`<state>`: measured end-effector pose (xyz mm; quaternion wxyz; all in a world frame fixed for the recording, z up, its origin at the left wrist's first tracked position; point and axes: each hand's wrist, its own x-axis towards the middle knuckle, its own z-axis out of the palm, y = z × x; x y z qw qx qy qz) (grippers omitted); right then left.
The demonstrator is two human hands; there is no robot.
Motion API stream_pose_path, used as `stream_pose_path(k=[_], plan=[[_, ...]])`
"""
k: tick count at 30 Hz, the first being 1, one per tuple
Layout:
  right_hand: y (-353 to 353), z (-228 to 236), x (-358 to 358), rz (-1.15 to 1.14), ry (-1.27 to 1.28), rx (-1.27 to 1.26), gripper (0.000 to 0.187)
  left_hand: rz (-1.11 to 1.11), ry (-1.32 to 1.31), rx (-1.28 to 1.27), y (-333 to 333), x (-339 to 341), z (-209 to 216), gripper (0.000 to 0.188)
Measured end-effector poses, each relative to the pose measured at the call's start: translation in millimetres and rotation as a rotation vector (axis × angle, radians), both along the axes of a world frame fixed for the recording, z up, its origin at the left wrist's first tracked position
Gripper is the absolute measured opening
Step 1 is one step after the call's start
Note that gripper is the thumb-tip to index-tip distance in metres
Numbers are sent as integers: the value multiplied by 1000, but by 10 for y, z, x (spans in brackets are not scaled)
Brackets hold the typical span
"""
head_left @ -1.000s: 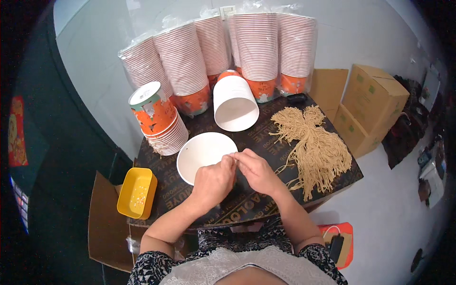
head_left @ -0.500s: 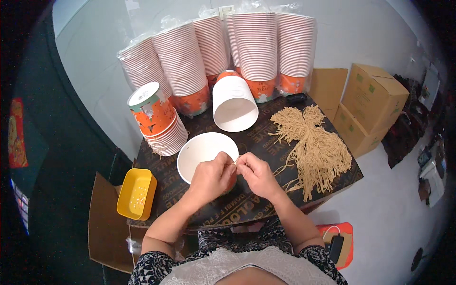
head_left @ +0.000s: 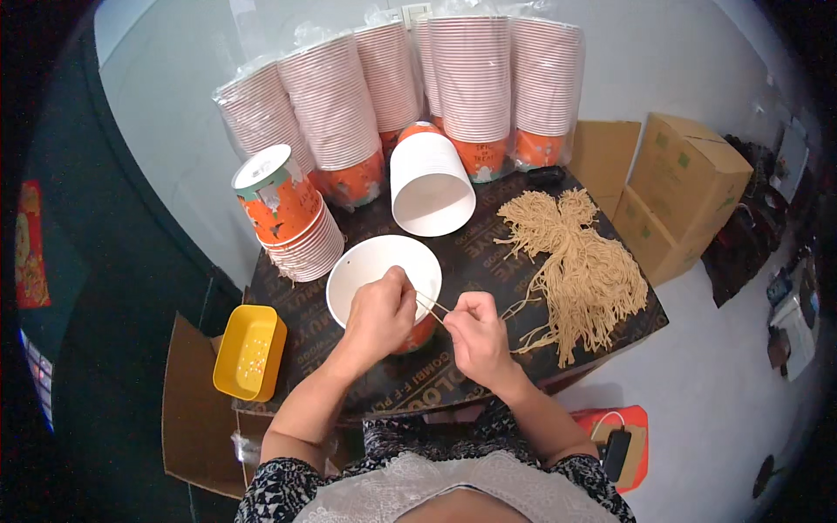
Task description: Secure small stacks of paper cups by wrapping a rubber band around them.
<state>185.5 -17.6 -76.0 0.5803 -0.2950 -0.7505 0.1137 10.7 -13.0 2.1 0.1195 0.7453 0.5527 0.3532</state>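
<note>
In front of me stands a paper bucket [head_left: 353,292] with a white inside, an orange outer wall and a small hole near its far left rim. My left hand [head_left: 380,315] reaches over the near side of it, fingers closed inside the right rim on a tan string [head_left: 433,307]. The string runs over the rim to my right hand [head_left: 479,338], which pinches it just outside the bucket. The left fingertips are partly hidden. A bundle of tan strings [head_left: 584,270] lies to the right, with loose strands trailing toward my right hand.
A yellow tub [head_left: 228,370] with small white bits stands at the left edge. Behind are an upside-down bucket stack [head_left: 292,218], a bucket on its side [head_left: 427,170] and tall wrapped bucket stacks [head_left: 475,83]. Cardboard boxes [head_left: 689,170] stand beyond the table's right side.
My hands have moved apart. The right hand has gone right and down, drawing the string out, and the left fingers have shifted left into the bucket. The string now shows stretched between them.
</note>
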Motion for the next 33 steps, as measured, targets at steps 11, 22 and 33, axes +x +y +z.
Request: stream_pose_path(k=[11,22,33], plan=[[60,17,-111,28,198,-73,5,-69,42,140,-49,-7,22,7],[86,-7,-293,143,541,-405,2,-187,151,147,-310,-50,95,11],[62,-18,-351,239,636,-482,3,-249,83,199,-258,-30,33,13]])
